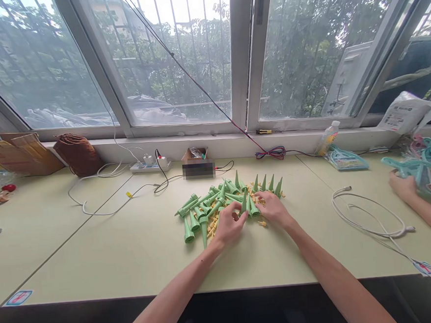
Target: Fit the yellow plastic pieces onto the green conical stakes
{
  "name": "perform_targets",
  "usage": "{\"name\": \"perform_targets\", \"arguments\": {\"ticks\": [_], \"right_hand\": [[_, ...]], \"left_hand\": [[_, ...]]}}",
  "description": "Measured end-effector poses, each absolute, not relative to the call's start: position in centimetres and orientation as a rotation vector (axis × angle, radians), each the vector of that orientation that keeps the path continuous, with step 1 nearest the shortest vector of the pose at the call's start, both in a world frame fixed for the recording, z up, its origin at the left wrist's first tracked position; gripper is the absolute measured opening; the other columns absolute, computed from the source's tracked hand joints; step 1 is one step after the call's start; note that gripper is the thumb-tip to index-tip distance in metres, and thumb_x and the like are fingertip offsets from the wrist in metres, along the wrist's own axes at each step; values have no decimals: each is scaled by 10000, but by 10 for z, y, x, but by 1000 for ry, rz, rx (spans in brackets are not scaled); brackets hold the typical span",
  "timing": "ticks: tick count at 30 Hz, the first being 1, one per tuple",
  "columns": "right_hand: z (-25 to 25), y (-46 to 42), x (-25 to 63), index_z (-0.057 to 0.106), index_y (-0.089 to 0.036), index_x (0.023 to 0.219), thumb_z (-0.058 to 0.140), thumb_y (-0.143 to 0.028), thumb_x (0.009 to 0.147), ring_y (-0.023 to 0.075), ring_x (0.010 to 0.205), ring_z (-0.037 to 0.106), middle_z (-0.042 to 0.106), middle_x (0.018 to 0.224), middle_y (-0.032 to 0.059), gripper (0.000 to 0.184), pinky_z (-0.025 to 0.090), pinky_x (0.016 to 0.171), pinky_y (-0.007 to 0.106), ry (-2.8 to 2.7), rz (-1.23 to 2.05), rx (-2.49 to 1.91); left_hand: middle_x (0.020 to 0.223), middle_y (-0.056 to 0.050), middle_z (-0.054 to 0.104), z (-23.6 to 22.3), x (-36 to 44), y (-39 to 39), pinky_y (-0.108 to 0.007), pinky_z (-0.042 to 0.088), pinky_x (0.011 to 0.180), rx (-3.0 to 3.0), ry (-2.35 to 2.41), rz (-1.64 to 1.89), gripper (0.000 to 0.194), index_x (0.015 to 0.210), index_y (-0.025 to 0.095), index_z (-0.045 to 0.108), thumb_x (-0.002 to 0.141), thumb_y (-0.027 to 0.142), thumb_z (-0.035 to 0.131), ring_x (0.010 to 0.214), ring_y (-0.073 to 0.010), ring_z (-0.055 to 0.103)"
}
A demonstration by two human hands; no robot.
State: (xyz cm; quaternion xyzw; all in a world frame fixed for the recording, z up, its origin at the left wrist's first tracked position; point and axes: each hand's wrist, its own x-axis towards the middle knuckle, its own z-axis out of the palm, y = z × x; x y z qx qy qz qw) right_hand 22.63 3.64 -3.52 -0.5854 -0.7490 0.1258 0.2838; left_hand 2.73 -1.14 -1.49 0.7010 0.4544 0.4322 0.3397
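Note:
Several light green plastic cones (203, 226) with collared bases lie in a heap, mixed with small yellow plastic pieces (212, 225). My left hand (230, 223) is at the heap's near side, its thumb and fingers curled about the base of an upright green cone (244, 202). To its right, my right hand (273, 208) reaches in from the side with bent fingers drawn together; whatever is at the fingertips is too small to make out. A tilted green cone (253, 208) lies between both hands. Behind my right hand several cones (271, 183) stand point up. A single yellow piece (262, 223) lies apart in front.
At the right, another person's hand (404, 187) holds light blue plastic items (404, 165). A coiled white cable (368, 234) lies nearby. At the back are a power strip (151, 164), a small open box (196, 154), a bottle (328, 138) and a brown bag (77, 154).

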Motion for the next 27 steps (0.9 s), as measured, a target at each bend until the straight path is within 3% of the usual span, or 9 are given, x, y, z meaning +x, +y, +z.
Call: {"name": "perform_targets", "arguments": {"ticks": [6, 21, 27], "right_hand": [[-29, 34, 226, 650, -150, 1142, 446, -118, 929, 198, 971, 645, 669, 1073, 121, 297, 467, 837, 268, -1954, 321, -1645], [-30, 34, 226, 645, -171, 1117, 506, -84, 894, 194, 902, 647, 639, 1066, 110, 276, 449, 759, 254, -1951, 306, -1754], [-33, 35, 226, 645, -182, 1050, 522, -89, 878, 199, 839, 647, 648, 1002, 96, 231, 470, 747, 280, -1915, 272, -1656]], "left_hand": [[787, 22, 561, -16, 27, -12, -227, 319, 490, 1831, 1184, 1127, 181, 851, 183, 548, 865, 359, 586, 492, -67, 420], [782, 12, 569, -16, 27, -12, -223, 319, 482, 1824, 1175, 1143, 202, 846, 178, 564, 857, 377, 596, 482, -65, 413], [862, -29, 615, -12, 27, -11, -216, 403, 471, 1695, 1100, 1172, 270, 840, 172, 578, 850, 438, 618, 547, -92, 524]]}}
